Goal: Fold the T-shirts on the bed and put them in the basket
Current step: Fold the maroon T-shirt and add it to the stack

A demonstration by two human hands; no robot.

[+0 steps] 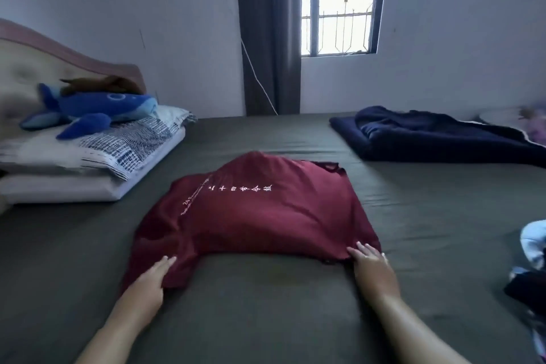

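Note:
A dark red T-shirt [260,216] with white lettering lies partly folded in the middle of the bed [266,319], which has a grey-green sheet. My left hand [150,281] rests on the shirt's near left corner with fingers straight. My right hand [370,266] lies flat on the near right corner, fingers stretched along the edge. No basket is in view.
Pillows [97,162] with a blue plush whale [91,109] are stacked at the left by the headboard. A dark blue blanket [437,139] lies at the back right. More clothes [531,260] are bunched at the right edge. A window and curtain are behind the bed.

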